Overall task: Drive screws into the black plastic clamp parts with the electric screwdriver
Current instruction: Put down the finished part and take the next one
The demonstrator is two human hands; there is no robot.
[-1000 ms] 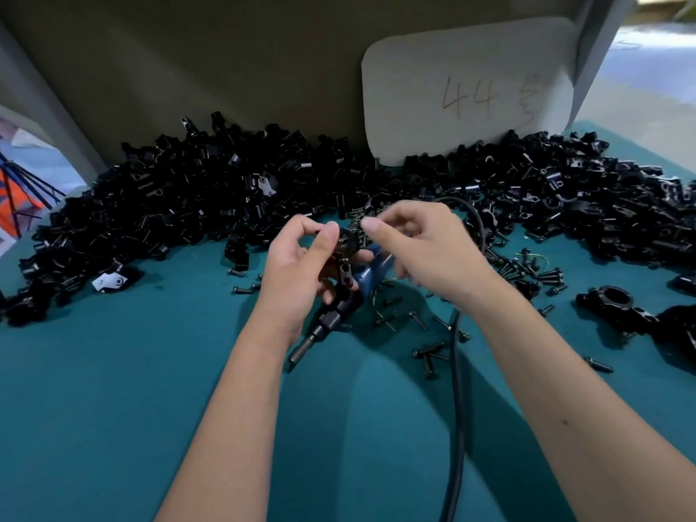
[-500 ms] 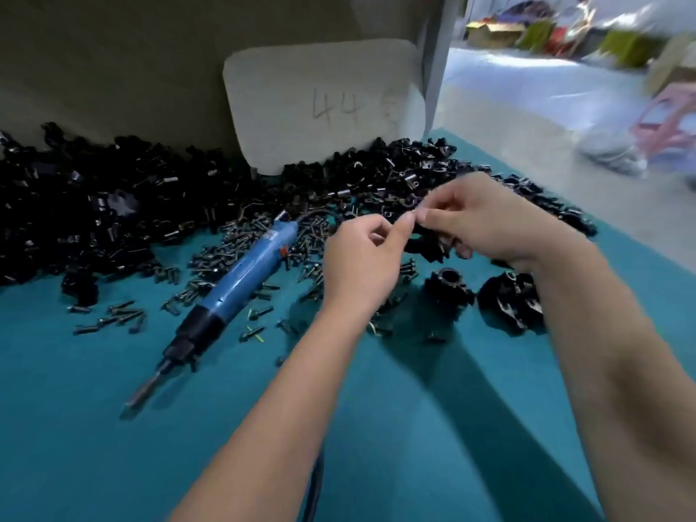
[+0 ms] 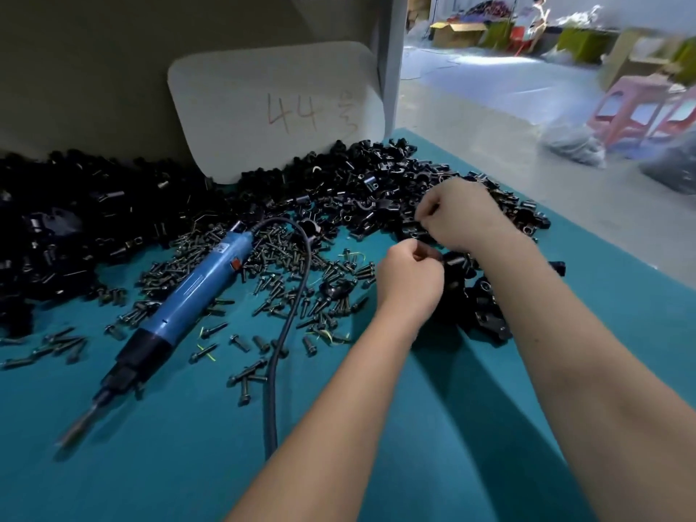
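The blue electric screwdriver point(image 3: 199, 295) lies untouched on the teal table, bit pointing to the near left, its black cable point(image 3: 290, 314) looping toward me. Loose screws point(image 3: 278, 280) are scattered around it. Black clamp parts point(image 3: 357, 190) are heaped along the back. My left hand point(image 3: 410, 280) has curled fingers and pinches a small black clamp part point(image 3: 450, 261) at its fingertips. Just behind it, my right hand point(image 3: 459, 216) is curled low over the pile's right end. Its fingertips are hidden, so I cannot see whether it holds anything.
A few larger black clamps point(image 3: 486, 310) lie under my right forearm. A white board marked 44 point(image 3: 278, 107) leans on the back wall. The table's right edge point(image 3: 602, 235) drops to a floor with pink stools point(image 3: 647, 114). Bare teal surface point(image 3: 169, 446) lies nearest me.
Both hands have gone right, away from the screwdriver, and dropped from mid-air onto the parts at the pile's right end. The view has swung right. The screwdriver has stayed put.
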